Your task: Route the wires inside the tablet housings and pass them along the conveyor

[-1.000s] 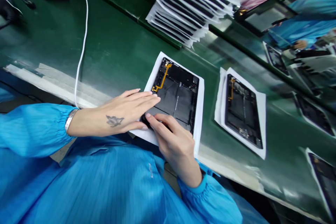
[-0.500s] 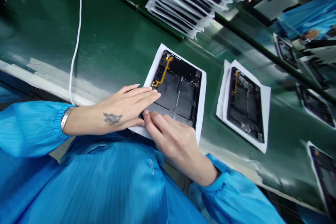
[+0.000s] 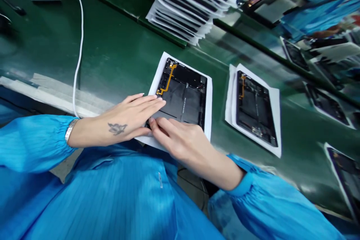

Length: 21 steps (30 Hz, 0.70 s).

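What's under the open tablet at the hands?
A white sheet, sticking out around the tablet, on the green table. Whatever the tablet covers is hidden, and the left hand and right hand block part of its near end.

Head-worn view looks forward and steeply down from close over the bench (image 3: 112,48).

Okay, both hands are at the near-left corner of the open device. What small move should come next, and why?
I'd ease the right hand back slightly, keeping the left hand where it is. The right fingertips and left thumb mostly cover that corner of the open device, so its state can't be judged, while the left fingers lie along the edge and could steady it.
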Each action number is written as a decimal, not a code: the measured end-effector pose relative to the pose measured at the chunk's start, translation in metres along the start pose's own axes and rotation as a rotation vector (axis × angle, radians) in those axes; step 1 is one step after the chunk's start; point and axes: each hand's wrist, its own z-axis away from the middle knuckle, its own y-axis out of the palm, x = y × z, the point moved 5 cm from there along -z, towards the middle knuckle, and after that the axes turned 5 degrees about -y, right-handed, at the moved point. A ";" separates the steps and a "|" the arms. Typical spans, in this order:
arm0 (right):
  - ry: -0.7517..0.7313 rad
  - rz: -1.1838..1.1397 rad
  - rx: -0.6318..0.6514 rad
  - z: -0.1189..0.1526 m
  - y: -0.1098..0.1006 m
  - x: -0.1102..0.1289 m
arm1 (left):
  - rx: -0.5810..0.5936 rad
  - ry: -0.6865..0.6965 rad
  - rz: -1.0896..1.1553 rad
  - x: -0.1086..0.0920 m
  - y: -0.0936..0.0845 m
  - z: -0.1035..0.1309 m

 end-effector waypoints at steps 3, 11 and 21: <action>0.029 0.025 -0.004 0.000 -0.002 0.003 | 0.004 0.007 0.002 0.001 0.001 0.001; 0.079 -0.022 -0.054 0.000 0.008 0.004 | 0.057 -0.014 0.019 0.003 -0.001 -0.001; 0.820 -0.437 -0.883 0.068 -0.018 -0.008 | -0.058 -0.150 -0.104 0.006 -0.035 0.024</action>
